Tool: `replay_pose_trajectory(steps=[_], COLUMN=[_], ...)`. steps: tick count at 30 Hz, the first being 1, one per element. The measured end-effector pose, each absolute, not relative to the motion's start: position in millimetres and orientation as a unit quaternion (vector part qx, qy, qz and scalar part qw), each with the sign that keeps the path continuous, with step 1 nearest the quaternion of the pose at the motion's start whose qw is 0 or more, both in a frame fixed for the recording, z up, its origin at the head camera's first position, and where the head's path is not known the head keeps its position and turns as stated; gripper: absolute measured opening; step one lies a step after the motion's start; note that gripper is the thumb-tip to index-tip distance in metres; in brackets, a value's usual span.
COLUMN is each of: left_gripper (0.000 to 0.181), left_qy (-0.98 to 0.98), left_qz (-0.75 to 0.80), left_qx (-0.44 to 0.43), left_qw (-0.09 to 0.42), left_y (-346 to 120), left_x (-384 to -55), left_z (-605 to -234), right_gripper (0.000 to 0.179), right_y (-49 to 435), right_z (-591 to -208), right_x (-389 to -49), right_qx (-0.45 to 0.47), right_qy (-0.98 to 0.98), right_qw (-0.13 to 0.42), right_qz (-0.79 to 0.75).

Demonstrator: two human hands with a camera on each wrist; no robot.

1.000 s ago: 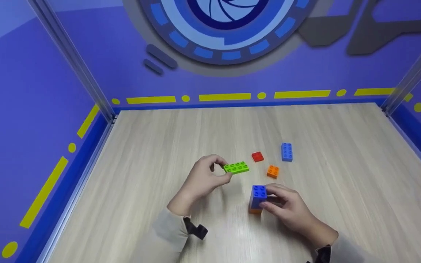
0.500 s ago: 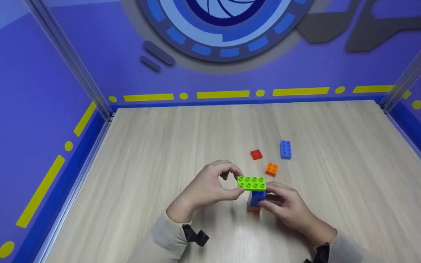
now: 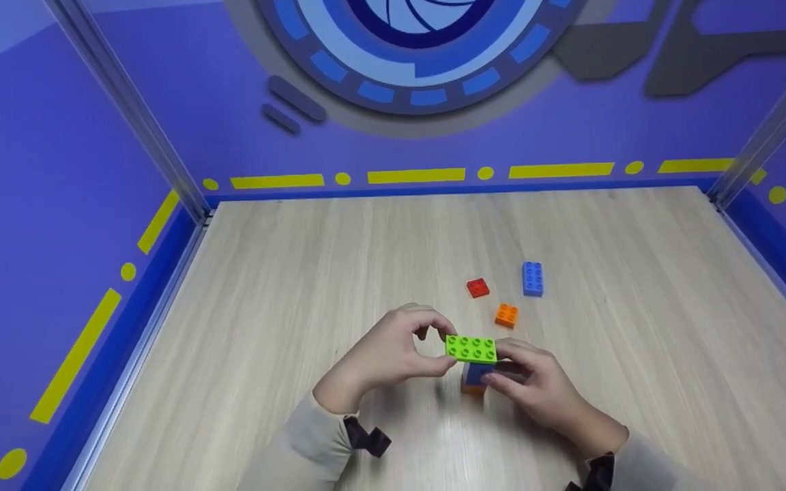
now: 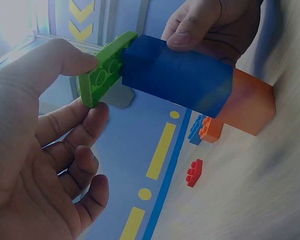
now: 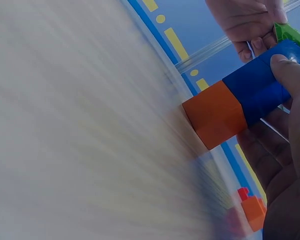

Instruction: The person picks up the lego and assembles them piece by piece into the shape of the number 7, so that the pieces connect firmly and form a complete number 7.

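Note:
In the head view my left hand (image 3: 389, 351) pinches the left end of a flat lime-green eight-stud brick (image 3: 471, 348) between thumb and fingers. It lies over a small tower, its right end on top of the dark blue part (image 4: 177, 72) and its left end overhanging. An orange brick (image 4: 252, 102) forms the tower's base on the table. My right hand (image 3: 546, 389) grips the blue part from the right, thumb on the near side. From the left wrist, the green brick's hollow underside shows, with its far end right at the tower's top.
Behind the hands on the wooden table (image 3: 311, 259) lie a small red brick (image 3: 478, 288), an orange four-stud brick (image 3: 507, 315) and a lighter blue eight-stud brick (image 3: 533, 279). Purple-blue panels (image 3: 195, 123) rise along the back and sides.
My left hand has carried the green brick rightward and toward me, from beside the tower to its top, lowering slightly at the end. My right hand keeps its grip on the tower.

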State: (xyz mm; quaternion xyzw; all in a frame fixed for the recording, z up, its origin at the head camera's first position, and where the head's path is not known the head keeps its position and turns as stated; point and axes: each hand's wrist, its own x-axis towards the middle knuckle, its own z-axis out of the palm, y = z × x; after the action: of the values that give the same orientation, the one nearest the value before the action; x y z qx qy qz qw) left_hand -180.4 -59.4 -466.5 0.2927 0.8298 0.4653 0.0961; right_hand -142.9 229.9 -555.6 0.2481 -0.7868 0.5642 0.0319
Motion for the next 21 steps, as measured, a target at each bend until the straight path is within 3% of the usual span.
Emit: replay_pose_trajectory(steps=[4,11,21], left_gripper=[0.024,0.025,0.023], left_qy=[0.833,0.837,0.835], left_qz=[0.457,0.45,0.448], left_qx=[0.297,0.299,0.306], left_qw=[0.096,0.091,0.089], left_y=[-60,-61,-59], left_x=[-181,-183,-183], left_z=[-466,-465,-466], right_gripper=[0.04,0.064,0.037], right_y=[227,220,212], right_z=[-552,-543,-536], right_x=[-141,-137,-132], right_qx=[0.233,0.236,0.196], right_qy=[-0.774,-0.698,-0.711], right_qw=[0.014,0.003,0.022], right_qz=[0.588,0.676,0.675])
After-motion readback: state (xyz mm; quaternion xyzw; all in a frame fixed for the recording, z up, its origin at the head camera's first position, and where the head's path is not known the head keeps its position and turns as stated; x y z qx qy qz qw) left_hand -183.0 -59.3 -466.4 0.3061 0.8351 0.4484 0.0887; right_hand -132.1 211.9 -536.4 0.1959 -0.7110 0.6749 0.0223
